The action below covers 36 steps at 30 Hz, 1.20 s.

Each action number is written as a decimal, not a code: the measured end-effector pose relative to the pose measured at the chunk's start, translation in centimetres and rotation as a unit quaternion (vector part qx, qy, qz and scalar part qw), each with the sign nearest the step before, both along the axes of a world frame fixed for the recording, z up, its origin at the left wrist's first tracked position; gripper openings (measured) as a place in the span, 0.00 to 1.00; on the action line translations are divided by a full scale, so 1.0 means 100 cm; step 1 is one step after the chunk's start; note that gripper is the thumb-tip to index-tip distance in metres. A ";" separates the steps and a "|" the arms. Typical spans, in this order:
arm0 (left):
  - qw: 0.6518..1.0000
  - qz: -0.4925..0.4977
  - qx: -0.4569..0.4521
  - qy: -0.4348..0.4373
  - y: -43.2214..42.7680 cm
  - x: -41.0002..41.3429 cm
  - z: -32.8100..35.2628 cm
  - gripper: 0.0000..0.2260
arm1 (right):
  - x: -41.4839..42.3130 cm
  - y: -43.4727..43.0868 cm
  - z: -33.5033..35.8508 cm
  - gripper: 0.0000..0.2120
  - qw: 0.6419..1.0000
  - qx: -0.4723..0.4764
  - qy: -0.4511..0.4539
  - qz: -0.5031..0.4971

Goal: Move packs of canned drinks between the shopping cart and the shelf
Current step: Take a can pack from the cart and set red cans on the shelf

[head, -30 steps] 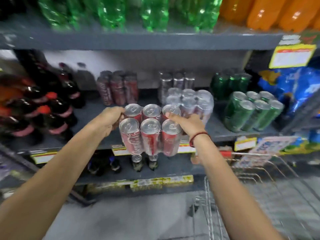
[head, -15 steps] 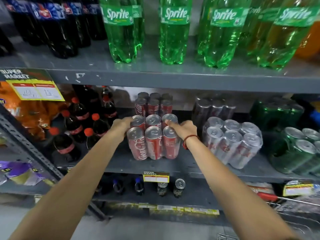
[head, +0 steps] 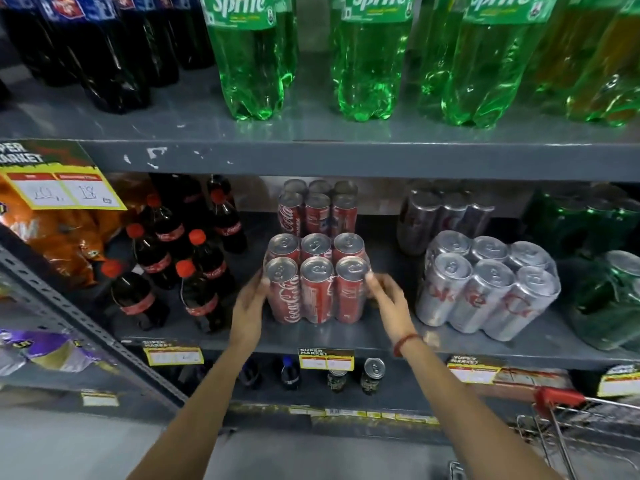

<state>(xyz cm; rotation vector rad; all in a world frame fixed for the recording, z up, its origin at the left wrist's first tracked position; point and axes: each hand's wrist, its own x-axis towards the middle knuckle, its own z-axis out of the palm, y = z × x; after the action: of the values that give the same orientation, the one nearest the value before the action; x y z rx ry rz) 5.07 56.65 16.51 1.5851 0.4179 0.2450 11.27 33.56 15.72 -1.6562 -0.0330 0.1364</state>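
A shrink-wrapped pack of red cola cans (head: 317,289) stands upright on the grey middle shelf (head: 346,336), near its front edge. My left hand (head: 251,299) lies against the pack's left side, thumb at the front can's rim. My right hand (head: 386,294), with a red thread on the wrist, touches the right side with its fingertips. The pack is held between both hands. A second red can pack (head: 317,213) stands directly behind it. The shopping cart (head: 561,420), red-handled wire, shows at the bottom right.
A silver can pack (head: 485,289) leans just right of my right hand, with green can packs (head: 609,299) beyond. Small cola bottles (head: 152,258) crowd the left. Large green Sprite bottles (head: 249,64) stand on the shelf above. Price tags line the shelf edges.
The red pack went from mid-air above the cart onto the middle shelf. My hands slid from its top down to its sides, and the view shifted closer and left.
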 end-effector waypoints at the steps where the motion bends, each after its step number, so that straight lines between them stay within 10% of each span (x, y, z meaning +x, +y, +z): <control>1: 0.999 -0.037 0.032 -0.007 0.001 -0.006 -0.015 0.26 | -0.008 -0.002 -0.011 0.18 0.999 -0.017 0.000 0.028; 8: 0.939 -0.104 0.322 0.059 0.011 -0.003 -0.055 0.32 | -0.012 0.016 -0.034 0.35 0.978 -0.193 -0.074 0.015; 36: 0.958 -0.112 0.260 0.051 0.012 -0.024 -0.055 0.31 | -0.045 0.025 -0.039 0.36 0.968 -0.241 -0.065 -0.025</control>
<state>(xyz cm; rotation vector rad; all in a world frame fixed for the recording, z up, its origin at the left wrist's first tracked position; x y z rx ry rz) 2.65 57.85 10.96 2.1536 0.2573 0.1004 6.75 36.02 11.86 -2.1488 -0.0619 -0.0069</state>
